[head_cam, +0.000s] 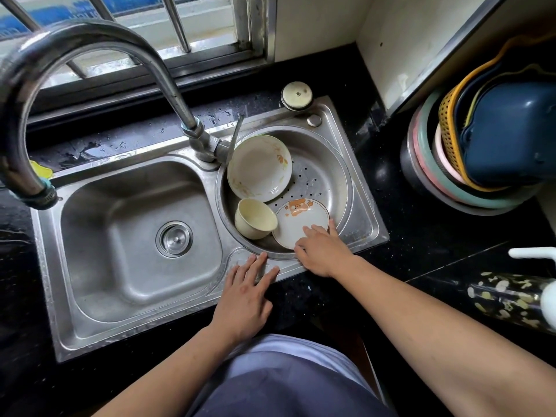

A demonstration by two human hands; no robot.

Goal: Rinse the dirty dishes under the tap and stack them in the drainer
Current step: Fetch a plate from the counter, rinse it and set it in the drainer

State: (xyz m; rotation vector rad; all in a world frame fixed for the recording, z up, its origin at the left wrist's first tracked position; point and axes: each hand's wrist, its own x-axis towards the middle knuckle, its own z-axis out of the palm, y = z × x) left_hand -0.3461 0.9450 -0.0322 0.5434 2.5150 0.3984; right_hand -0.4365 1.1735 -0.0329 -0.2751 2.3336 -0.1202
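Note:
A round steel drainer sits in the right half of the sink. Inside it leans a cream plate with orange flowers, a cream cup lying on its side, and a small white plate with an orange bear print. My right hand rests at the drainer's front rim, its fingers straight and touching the small plate's near edge. My left hand lies flat on the sink's front rim with fingers spread, holding nothing. The curved steel tap arches over to the left; no water runs.
The left sink basin holds only its drain plug. Stacked plastic basins and baskets stand on the black counter at right. A patterned bottle lies at the right edge. A round lid sits behind the drainer.

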